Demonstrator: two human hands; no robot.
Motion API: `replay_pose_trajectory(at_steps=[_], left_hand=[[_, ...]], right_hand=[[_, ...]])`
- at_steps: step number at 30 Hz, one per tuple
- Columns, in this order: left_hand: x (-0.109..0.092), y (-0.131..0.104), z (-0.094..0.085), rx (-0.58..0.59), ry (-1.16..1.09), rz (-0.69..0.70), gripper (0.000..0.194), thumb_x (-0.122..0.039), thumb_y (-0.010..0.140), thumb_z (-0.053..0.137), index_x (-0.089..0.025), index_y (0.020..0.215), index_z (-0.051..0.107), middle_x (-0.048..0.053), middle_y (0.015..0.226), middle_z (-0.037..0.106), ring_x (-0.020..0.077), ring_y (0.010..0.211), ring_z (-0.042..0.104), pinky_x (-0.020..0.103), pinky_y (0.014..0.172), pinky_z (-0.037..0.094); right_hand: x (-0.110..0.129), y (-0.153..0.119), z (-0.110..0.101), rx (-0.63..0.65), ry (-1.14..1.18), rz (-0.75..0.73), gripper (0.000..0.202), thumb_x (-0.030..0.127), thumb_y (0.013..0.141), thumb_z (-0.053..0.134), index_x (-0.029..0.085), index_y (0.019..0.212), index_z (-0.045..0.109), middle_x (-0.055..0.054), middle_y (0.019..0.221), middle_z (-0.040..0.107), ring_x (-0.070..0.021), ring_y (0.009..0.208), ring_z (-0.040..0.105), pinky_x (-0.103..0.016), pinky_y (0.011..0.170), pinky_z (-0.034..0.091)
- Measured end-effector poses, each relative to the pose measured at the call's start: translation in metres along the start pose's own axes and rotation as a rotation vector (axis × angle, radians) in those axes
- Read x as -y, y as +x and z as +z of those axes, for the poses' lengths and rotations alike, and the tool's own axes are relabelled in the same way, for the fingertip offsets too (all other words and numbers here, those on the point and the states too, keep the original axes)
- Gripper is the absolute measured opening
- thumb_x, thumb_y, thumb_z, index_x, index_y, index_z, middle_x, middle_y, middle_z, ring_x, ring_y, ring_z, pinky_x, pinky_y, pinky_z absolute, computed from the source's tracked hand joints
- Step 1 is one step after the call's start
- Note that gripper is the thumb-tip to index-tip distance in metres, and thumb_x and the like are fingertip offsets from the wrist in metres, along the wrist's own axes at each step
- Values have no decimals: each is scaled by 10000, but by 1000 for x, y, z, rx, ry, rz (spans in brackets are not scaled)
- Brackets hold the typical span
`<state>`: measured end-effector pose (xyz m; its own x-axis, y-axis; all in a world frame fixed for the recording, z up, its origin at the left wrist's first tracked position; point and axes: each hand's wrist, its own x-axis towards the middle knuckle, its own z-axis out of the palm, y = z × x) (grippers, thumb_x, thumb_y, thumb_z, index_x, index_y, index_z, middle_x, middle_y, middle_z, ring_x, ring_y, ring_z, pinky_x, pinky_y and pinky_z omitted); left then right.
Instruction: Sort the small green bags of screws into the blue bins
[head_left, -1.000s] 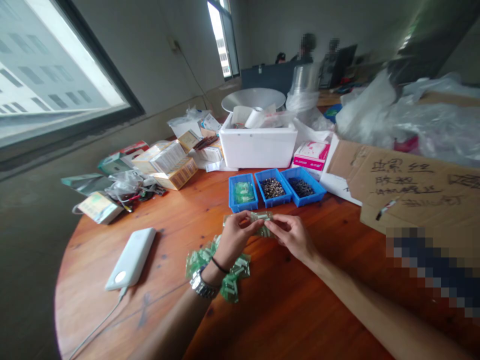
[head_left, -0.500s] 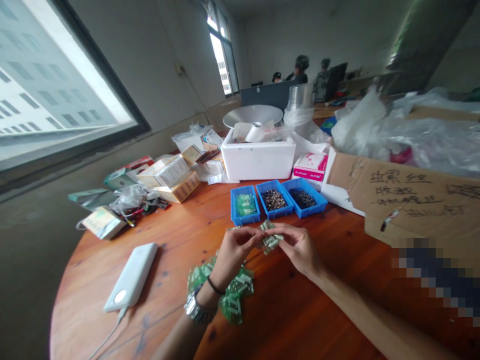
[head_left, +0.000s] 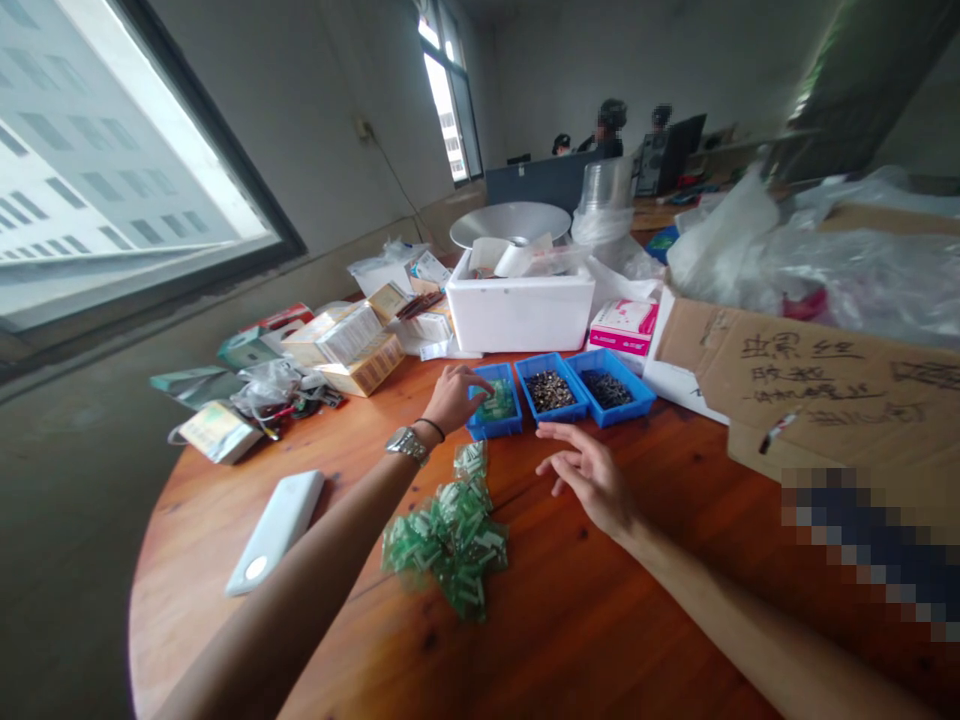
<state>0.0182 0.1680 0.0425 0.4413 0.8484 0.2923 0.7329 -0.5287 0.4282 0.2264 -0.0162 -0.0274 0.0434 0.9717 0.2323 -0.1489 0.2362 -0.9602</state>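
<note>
The left hand [head_left: 452, 396] is reaching to the far side of the table [head_left: 570, 600] and its fingers are curling over the left blue bin [head_left: 493, 405], where small green packets are lying; I cannot tell whether the fingers are already pinching one, because the hand is covering them. The right hand [head_left: 589, 475] is hovering flat and open over the wood with nothing in it, near the bin of dark screws [head_left: 551, 391]. To do this well, I think the left fingertips should be taking a single packet, not disturbing the pile of green packets [head_left: 448, 538] lying near the body.
</note>
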Motion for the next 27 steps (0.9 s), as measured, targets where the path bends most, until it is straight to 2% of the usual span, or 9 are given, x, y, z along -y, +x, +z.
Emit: replay_pose_trajectory(at_steps=[4,6,8,10,12,14,17,22,27], left_hand=[[2,-14,0,-70,93,61,141,-194,875,743,-255,954,842,103,1314,625,352,1309,484,543,1137,392],[-2,-36,-6,-183,111,91,171,-223,951,657,-234,1009,817,107,1251,627,315,1245,528,507,1126,418],[-6,-63,-12,-216,83,91,217,-211,992,570,-210,1029,784,93,1084,662,259,1075,612,429,1043,492],[-6,-91,-14,-69,53,121,247,-159,983,526,-203,1042,761,79,1015,701,231,983,661,382,978,536],[-1,-114,-13,115,59,181,311,-110,941,532,-198,1151,743,96,1139,735,245,1072,690,393,1027,543],[5,-127,-11,224,98,219,445,-77,895,556,-183,1305,692,127,1311,707,277,1211,673,431,1105,525],[10,-130,-7,273,172,231,531,-60,873,582,-156,1392,637,158,1358,692,303,1250,671,462,1113,541],[6,-124,-4,280,335,206,366,-92,911,609,-159,1261,696,149,1146,767,300,1051,743,434,928,621],[2,-131,-5,117,253,159,142,-192,980,584,-192,1001,725,90,935,768,235,867,734,348,811,588]], right_hand=[[-1,-1,-2,14,-17,6,422,339,947,644,215,1351,648,-169,1414,635,-188,835,747,-240,541,577],[0,-1,-2,6,-19,13,416,341,947,643,211,1342,652,-166,1380,650,-184,819,743,-235,530,568],[1,-1,-2,1,-16,22,403,344,942,647,207,1321,659,-156,1332,669,-175,791,734,-228,517,554],[1,-1,-1,-2,-11,34,381,347,936,651,203,1289,668,-143,1283,681,-166,765,724,-224,508,542],[0,-1,0,-4,-10,41,359,347,934,654,200,1261,673,-129,1243,683,-160,750,716,-222,501,533],[-1,-2,1,-1,-11,41,335,345,935,656,198,1236,676,-115,1209,680,-156,744,711,-219,496,526],[-2,-2,0,0,-12,34,302,347,939,659,199,1201,681,-98,1177,673,-147,728,701,-216,487,516],[-4,-1,-1,-9,-13,23,245,357,948,658,194,1128,692,-70,1105,664,-131,692,679,-208,469,497],[-4,0,0,21,-52,50,219,373,961,636,175,1030,701,-51,956,675,-130,637,655,-199,439,458]])
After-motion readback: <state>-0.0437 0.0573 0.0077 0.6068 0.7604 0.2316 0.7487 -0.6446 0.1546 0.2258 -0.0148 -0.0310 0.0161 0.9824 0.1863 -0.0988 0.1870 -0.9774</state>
